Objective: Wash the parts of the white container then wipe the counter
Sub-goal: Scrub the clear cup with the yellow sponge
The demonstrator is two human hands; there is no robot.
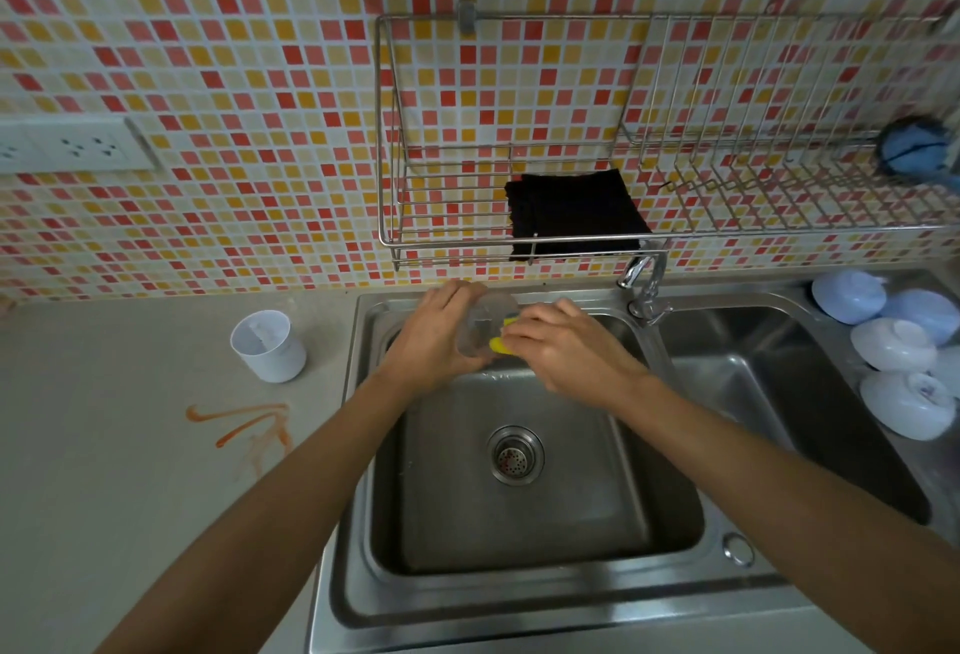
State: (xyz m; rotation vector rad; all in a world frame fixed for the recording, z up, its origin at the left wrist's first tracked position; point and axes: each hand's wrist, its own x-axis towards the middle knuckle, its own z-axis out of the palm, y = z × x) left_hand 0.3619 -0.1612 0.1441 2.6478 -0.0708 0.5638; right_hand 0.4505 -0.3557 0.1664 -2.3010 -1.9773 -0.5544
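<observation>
Over the far-left corner of the stainless steel sink basin (519,523), the left hand (436,336) grips a translucent rounded container part (485,323); the right hand (563,341) pinches a yellow sponge (501,344) against it; a wet, slick part could slip; the white cylindrical plastic cup (267,346) waits on the grey counter (130,445), near the sink's left edge.

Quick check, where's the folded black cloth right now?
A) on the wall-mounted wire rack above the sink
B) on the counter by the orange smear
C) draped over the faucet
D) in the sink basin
A: the folded black cloth lies on the wall-mounted wire rack, above the faucet.
</observation>
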